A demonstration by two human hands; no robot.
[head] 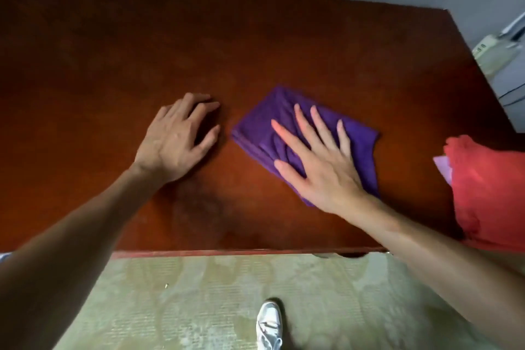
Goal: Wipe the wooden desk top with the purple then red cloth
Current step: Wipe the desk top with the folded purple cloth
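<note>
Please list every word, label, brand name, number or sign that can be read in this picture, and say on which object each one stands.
No text can be read in this picture.
The pale device beyond the right end of the wooden desk top has small dark marks, too blurred to read.
The purple cloth under the right hand, the red cloth, the white shoe and the left hand show no label or print.

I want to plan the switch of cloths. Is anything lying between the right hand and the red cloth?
Nothing visible does. The right hand lies flat on the purple cloth; bare desk top runs from there to the red cloth at the desk's right edge.
</note>
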